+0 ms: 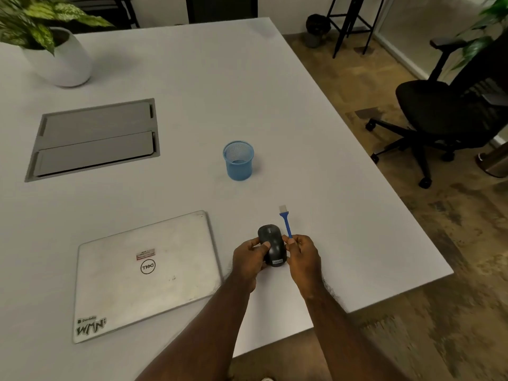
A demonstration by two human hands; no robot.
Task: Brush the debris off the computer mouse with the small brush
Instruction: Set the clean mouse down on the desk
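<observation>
Head view: left hand (248,257) wraps the mouse (272,246) just right of the laptop (143,273), above the worktop (330,188). Right hand (303,254) pinches the brush (286,225) by its handle end, bristles pointing away, off the mouse. Advice: tip bristles down, sweep lightly outward, hold mouse steady.
</observation>
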